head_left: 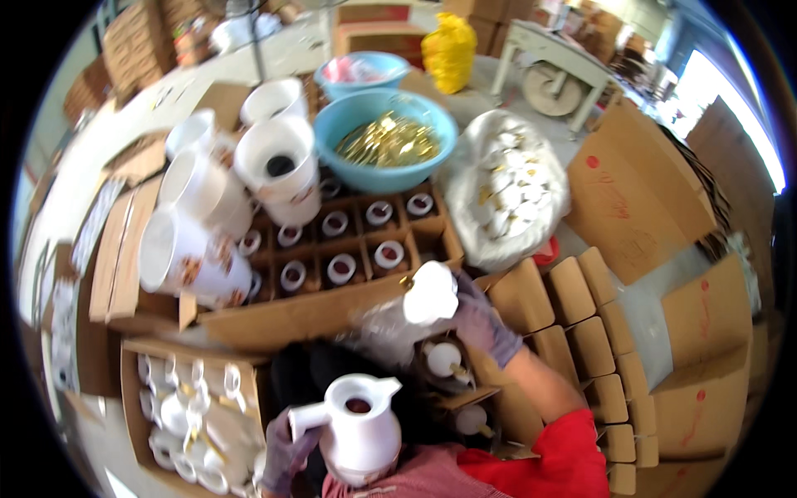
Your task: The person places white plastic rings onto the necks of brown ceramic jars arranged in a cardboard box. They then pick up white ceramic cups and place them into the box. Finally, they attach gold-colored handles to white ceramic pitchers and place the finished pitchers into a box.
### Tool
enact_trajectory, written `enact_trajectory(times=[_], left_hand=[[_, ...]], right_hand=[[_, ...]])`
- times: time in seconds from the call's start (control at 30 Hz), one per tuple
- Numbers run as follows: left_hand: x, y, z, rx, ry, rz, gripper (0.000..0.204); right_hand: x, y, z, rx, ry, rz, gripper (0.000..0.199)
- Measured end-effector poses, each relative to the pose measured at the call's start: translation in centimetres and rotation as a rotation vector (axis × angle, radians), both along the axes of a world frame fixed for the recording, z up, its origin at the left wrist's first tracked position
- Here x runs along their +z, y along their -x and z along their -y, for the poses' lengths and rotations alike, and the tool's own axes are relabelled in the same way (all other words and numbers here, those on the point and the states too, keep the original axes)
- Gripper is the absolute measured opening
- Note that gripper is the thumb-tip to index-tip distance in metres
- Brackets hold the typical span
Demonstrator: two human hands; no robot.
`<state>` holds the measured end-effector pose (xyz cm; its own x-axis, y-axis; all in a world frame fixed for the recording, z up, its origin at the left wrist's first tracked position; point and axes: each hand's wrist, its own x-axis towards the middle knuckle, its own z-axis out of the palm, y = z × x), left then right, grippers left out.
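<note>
Several cardboard boxes surround the person, the largest a divided box [299, 315] straight ahead with round-mouthed containers in its cells; a smaller box [131, 415] of white parts sits at the lower left. A pale sack [465, 228] full of white pieces stands right of a blue basin [328, 137] heaped with gold-coloured pieces. White tubs [162, 253] cluster at the left of the divided box. The white jug [357, 440] is upright before the person's body, mouth uncovered; the left hand [290, 452] is curled around its handle. The right hand [490, 328], its fingers partly hidden, grips a white lid [430, 293] near the divided box's front edge, apart from the jug.
</note>
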<state>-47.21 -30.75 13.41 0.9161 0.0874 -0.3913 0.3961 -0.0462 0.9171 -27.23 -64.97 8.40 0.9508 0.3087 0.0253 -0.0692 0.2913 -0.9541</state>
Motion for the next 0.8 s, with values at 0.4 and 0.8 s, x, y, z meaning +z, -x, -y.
enact_trajectory(times=[0.4,0.8], left_hand=[[-0.3,7.0,-1.8,-0.039,0.064,0.255,0.040],[-0.8,5.4,0.3,-0.049,-0.153,0.405,0.036]], right_hand=[[8.1,8.2,-6.9,0.589,0.712,0.321,0.047],[14.6,8.0,-13.4,0.859,1.409,0.607,0.078]])
